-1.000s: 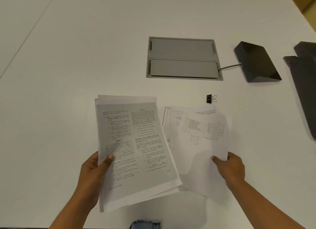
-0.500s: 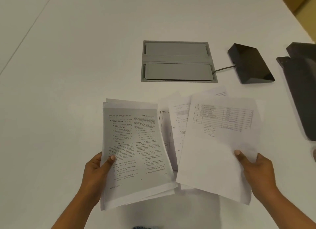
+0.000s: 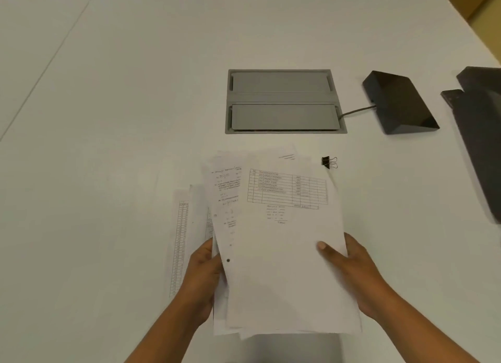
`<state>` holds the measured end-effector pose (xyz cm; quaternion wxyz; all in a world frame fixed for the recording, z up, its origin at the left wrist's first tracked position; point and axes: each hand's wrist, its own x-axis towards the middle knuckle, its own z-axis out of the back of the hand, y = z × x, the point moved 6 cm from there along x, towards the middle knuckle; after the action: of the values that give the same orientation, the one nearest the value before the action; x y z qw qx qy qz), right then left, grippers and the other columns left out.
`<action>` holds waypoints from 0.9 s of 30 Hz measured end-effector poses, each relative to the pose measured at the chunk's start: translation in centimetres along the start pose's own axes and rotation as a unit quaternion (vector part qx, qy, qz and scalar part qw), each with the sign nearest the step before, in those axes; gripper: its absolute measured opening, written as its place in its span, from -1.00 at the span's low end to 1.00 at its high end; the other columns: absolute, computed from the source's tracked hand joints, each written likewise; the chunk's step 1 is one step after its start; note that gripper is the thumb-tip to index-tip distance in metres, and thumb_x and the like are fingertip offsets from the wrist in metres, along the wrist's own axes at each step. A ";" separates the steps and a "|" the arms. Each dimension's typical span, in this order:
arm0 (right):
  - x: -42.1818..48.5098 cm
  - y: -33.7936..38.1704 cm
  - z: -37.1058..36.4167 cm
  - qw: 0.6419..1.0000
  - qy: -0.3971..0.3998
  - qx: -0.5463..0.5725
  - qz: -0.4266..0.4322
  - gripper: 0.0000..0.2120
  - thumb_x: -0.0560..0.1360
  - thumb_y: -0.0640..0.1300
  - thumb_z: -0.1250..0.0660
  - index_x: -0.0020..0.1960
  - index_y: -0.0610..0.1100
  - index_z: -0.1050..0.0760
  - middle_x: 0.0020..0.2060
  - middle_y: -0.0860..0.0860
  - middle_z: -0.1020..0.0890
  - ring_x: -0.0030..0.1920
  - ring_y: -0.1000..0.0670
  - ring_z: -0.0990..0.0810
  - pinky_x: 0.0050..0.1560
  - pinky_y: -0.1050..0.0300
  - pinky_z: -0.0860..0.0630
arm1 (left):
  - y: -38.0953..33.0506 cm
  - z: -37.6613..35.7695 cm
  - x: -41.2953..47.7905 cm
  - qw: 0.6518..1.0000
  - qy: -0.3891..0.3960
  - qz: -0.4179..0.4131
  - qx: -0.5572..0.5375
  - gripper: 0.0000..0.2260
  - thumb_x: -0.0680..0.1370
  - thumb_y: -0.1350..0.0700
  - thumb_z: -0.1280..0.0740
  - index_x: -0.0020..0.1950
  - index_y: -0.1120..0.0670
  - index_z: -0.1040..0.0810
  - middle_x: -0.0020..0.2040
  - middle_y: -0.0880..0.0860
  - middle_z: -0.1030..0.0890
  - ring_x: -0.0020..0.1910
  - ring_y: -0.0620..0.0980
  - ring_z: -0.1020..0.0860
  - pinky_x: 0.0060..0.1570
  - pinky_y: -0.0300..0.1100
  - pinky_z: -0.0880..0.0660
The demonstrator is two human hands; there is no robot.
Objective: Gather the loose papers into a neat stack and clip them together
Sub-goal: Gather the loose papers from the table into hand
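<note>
I hold a loose, fanned stack of white printed papers (image 3: 282, 254) above the white table (image 3: 108, 118). A sheet with a printed table lies on top. My left hand (image 3: 203, 278) grips the stack's left edge. On the right edge sits my right hand (image 3: 349, 270), its thumb pressed on the top sheet. One more sheet with a long column of numbers (image 3: 180, 243) lies flat on the table, left of the stack and partly under it. A small black binder clip (image 3: 328, 162) rests on the table just beyond the stack's upper right corner.
A grey recessed cable hatch (image 3: 284, 100) sits in the table behind the papers. A black wedge-shaped box (image 3: 398, 102) with a cable stands to its right. A dark device (image 3: 482, 134) lies at the right edge.
My right hand has brought its sheet left onto the papers in my left hand, so both hands now hold one stack. The binder clip is uncovered again.
</note>
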<state>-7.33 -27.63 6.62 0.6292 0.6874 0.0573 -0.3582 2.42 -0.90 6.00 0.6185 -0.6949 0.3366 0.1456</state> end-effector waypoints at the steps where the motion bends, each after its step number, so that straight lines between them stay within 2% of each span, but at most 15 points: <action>1: -0.1 0.0 -0.7 1.000 0.024 0.006 -0.004 -0.64 0.45 0.03 -0.46 0.22 0.00 -0.56 0.07 0.03 -0.73 0.08 -0.04 -0.71 0.15 -0.11 -0.59 | -0.1 -0.3 -0.1 1.000 0.003 0.003 0.005 -0.84 0.62 0.13 -0.33 0.09 0.01 -0.70 0.06 0.18 -0.74 -0.02 0.20 -0.73 -0.12 0.05 -0.67; 3: -0.3 0.0 -1.5 0.999 0.032 0.013 0.005 -0.67 0.46 0.01 -0.43 0.21 0.00 -0.59 0.07 0.04 -0.74 0.08 -0.02 -0.71 0.16 -0.11 -0.58 | -0.4 -0.5 -0.3 1.000 -0.010 0.013 0.014 -0.80 0.65 0.02 -0.28 0.09 0.00 -0.70 0.04 0.14 -0.75 -0.07 0.12 -0.74 -0.17 0.00 -0.67; 5: -0.3 -0.2 -1.6 0.999 0.001 0.023 0.025 -0.71 0.46 -0.01 -0.43 0.17 0.01 -0.60 0.04 0.04 -0.74 0.04 -0.02 -0.72 0.14 -0.12 -0.60 | -0.6 -0.4 -0.5 0.999 -0.038 0.038 0.003 -0.67 0.64 -0.21 -0.17 0.12 -0.13 -0.67 0.01 -0.02 -0.77 -0.07 0.02 -0.73 -0.19 -0.09 -0.68; 7: -0.5 -0.2 -1.8 0.999 -0.023 0.016 0.046 -0.68 0.41 0.04 -0.45 0.15 0.06 -0.59 0.02 0.08 -0.74 0.02 0.02 -0.72 0.09 -0.05 -0.62 | -0.5 -0.2 -0.7 0.997 -0.052 0.059 -0.025 -0.52 0.54 -0.38 -0.08 0.26 -0.20 -0.58 0.12 -0.07 -0.73 0.12 0.04 -0.67 0.05 0.05 -0.65; 8: -0.7 -0.1 -2.0 0.998 -0.025 0.011 0.057 -0.65 0.37 0.05 -0.46 0.15 0.09 -0.58 0.02 0.11 -0.74 0.02 0.05 -0.72 0.04 0.03 -0.64 | -0.7 -0.1 -0.7 0.997 -0.056 0.053 -0.021 -0.50 0.52 -0.38 -0.10 0.32 -0.19 -0.54 0.19 -0.05 -0.69 0.19 0.08 -0.63 0.18 0.16 -0.58; 10: -0.9 0.3 -2.4 0.996 -0.012 -0.001 0.085 -0.60 0.34 0.03 -0.49 0.17 0.12 -0.56 0.04 0.13 -0.73 0.02 0.08 -0.71 -0.07 0.21 -0.64 | -1.2 0.0 -0.9 0.998 -0.050 0.024 0.011 -0.59 0.55 -0.25 -0.27 0.34 -0.14 -0.51 0.23 -0.03 -0.66 0.20 0.11 -0.62 0.23 0.24 -0.54; 13: -0.9 0.4 -2.9 0.992 0.019 -0.036 0.116 -0.64 0.36 0.07 -0.52 0.14 0.19 -0.58 0.05 0.16 -0.72 0.02 0.13 -0.71 -0.11 0.32 -0.59 | -1.5 0.7 -1.0 0.997 -0.057 0.001 0.061 -0.69 0.57 -0.01 -0.40 0.32 -0.06 -0.56 0.16 -0.03 -0.72 0.12 0.10 -0.67 0.17 0.18 -0.59; 15: -0.8 0.3 -3.3 0.991 0.039 -0.059 0.118 -0.70 0.42 0.28 -0.39 0.12 0.25 -0.58 0.07 0.19 -0.71 0.06 0.16 -0.68 -0.05 0.34 -0.57 | -1.8 2.0 -0.8 0.995 -0.075 -0.017 0.067 -0.79 0.58 0.06 -0.41 0.21 0.00 -0.63 0.05 0.02 -0.76 0.01 0.13 -0.72 0.03 0.09 -0.65; 17: -0.4 -0.6 -3.4 0.986 0.053 -0.113 0.108 -0.58 0.50 0.38 -0.13 0.22 0.26 -0.54 0.18 0.21 -0.66 0.19 0.16 -0.61 0.11 0.28 -0.54 | -2.3 3.9 -0.6 0.993 -0.100 -0.040 0.051 -0.85 0.57 0.13 -0.41 0.12 0.07 -0.67 -0.02 0.08 -0.78 -0.08 0.15 -0.74 -0.15 -0.01 -0.68; 18: 0.0 -1.4 -3.3 0.974 0.064 -0.192 0.105 -0.49 0.52 0.39 -0.03 0.34 0.23 -0.47 0.32 0.20 -0.56 0.31 0.15 -0.52 0.28 0.20 -0.47 | -2.7 5.0 -0.6 0.991 -0.115 -0.051 0.042 -0.86 0.56 0.16 -0.42 0.11 0.10 -0.67 -0.04 0.09 -0.78 -0.12 0.14 -0.75 -0.21 -0.05 -0.67; 19: 0.4 -2.2 -3.2 0.934 0.084 -0.325 0.118 -0.39 0.52 0.38 0.04 0.46 0.18 -0.35 0.45 0.18 -0.41 0.44 0.14 -0.37 0.42 0.16 -0.31 | -3.1 6.3 -0.6 0.989 -0.131 -0.059 0.037 -0.86 0.55 0.17 -0.42 0.10 0.11 -0.67 -0.05 0.10 -0.78 -0.15 0.12 -0.75 -0.25 -0.08 -0.66; 21: 1.0 -4.6 -2.9 0.816 0.131 -0.546 0.137 -0.28 0.50 0.39 0.17 0.58 0.11 -0.12 0.56 0.17 -0.09 0.56 0.10 -0.07 0.52 0.14 -0.03 | -3.6 9.0 -0.8 0.984 -0.164 -0.070 0.030 -0.86 0.54 0.16 -0.43 0.09 0.10 -0.66 -0.06 0.07 -0.78 -0.15 0.12 -0.74 -0.22 -0.08 -0.64; 22: 1.2 -5.9 -2.5 0.781 0.147 -0.596 0.118 -0.26 0.49 0.40 0.22 0.59 0.12 -0.04 0.58 0.15 0.02 0.58 0.07 0.05 0.53 0.11 0.03 | -3.7 10.3 -1.0 0.981 -0.176 -0.074 0.028 -0.86 0.54 0.15 -0.44 0.09 0.09 -0.66 -0.06 0.05 -0.78 -0.12 0.13 -0.73 -0.16 -0.05 -0.63; 24: 1.5 -7.3 -1.4 0.754 0.134 -0.636 0.099 -0.27 0.48 0.42 0.25 0.59 0.17 0.02 0.59 0.13 0.12 0.59 0.02 0.15 0.55 0.01 0.06 | -3.8 12.4 -1.4 0.978 -0.190 -0.079 0.026 -0.86 0.54 0.12 -0.44 0.09 0.05 -0.65 -0.08 -0.02 -0.78 -0.08 0.13 -0.71 -0.14 -0.06 -0.62; 27: 1.8 -6.9 0.1 0.784 0.057 -0.608 0.107 -0.39 0.56 0.33 -0.05 0.54 0.11 -0.24 0.60 0.03 -0.06 0.59 -0.03 -0.01 0.54 0.03 -0.05 | -3.5 14.1 -2.3 0.977 -0.198 -0.067 0.030 -0.85 0.53 0.06 -0.44 0.10 -0.01 -0.63 -0.09 -0.06 -0.78 -0.10 0.10 -0.71 -0.27 -0.08 -0.64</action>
<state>-9.70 -26.97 -0.03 0.9468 0.1829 0.2253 -0.1393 6.05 13.32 7.34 0.7019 -0.6544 0.1642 0.2283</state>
